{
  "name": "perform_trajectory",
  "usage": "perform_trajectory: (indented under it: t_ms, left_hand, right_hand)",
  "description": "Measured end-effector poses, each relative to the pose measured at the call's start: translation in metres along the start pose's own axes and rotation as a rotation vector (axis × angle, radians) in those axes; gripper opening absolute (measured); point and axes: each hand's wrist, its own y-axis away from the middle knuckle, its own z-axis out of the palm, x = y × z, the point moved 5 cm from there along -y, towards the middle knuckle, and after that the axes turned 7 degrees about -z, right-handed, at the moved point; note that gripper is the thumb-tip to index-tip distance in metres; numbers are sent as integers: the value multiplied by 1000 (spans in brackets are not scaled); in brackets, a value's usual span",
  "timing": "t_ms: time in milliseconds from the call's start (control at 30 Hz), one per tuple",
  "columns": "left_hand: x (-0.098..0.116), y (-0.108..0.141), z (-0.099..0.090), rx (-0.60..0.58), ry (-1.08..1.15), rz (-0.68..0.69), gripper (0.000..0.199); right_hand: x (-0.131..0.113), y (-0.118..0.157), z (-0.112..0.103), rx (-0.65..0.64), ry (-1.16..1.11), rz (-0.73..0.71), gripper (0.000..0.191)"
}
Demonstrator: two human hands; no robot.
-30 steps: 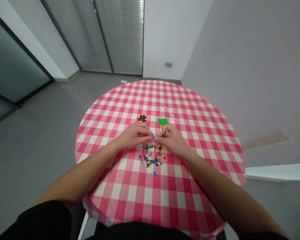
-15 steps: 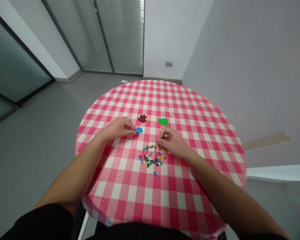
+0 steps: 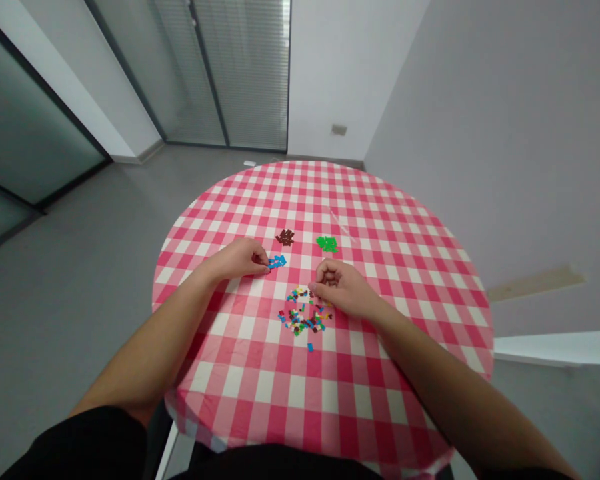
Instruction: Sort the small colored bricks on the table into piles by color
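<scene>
Beside a small pile of blue pieces (image 3: 279, 261) is my left hand (image 3: 247, 258), its fingers closed in a pinch at the pile's left edge; what they hold is too small to name. My right hand (image 3: 337, 283) is also pinched, over the upper right of a loose spread of mixed coloured pieces (image 3: 300, 324); anything between its fingertips is hidden. A brown pile (image 3: 285, 237) lies beyond the blue one. To its right is a green pile (image 3: 327, 244), just beyond my right hand. One blue piece (image 3: 310, 347) lies apart, nearer to me.
The round table (image 3: 260, 393) has a red and white checked cloth that hangs over its edge. Past it stand a glass partition (image 3: 250, 73) and a white wall with a socket plate (image 3: 339, 130). A grey wall rises at the right.
My left hand has drawn slightly left and down along the blue pile. My right hand has shifted slightly down and to the left over the mixed pieces.
</scene>
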Motion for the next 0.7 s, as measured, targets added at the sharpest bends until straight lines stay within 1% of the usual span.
perform_trajectory:
  t_ms: [67,100,167,233,267,300,333,433,567,700]
  left_hand:
    - [-3,0,1,8,13,-19,15]
    - [-4,0,1,15,22,-25,15]
    - [-6,-1,1,32,38,-35,16]
    - [-8,-1,0,49,42,-53,15]
    - [-9,-1,0,55,41,-64,15]
    - [-10,-2,0,61,41,-74,15]
    - [-10,-2,0,69,41,-82,16]
    - [-9,-3,-1,87,37,-93,17]
    - [-6,-4,1,74,14,-91,19]
    - [-6,-4,1,77,6,-86,18]
  right_hand:
    - [-2,1,1,-49,52,-6,21]
    - [-4,2,3,-110,80,-7,19]
    - [-9,6,11,-293,149,-20,12]
    - [-15,10,21,-476,247,-81,8]
    - [-18,12,26,-531,304,-124,9]
    - [-20,13,30,-554,363,-167,11]
    - [-21,14,34,-549,419,-203,13]
    - [-22,12,45,-448,575,-298,17]
    - [-21,14,60,-470,726,-394,22]
    - [-20,15,66,-480,805,-394,25]
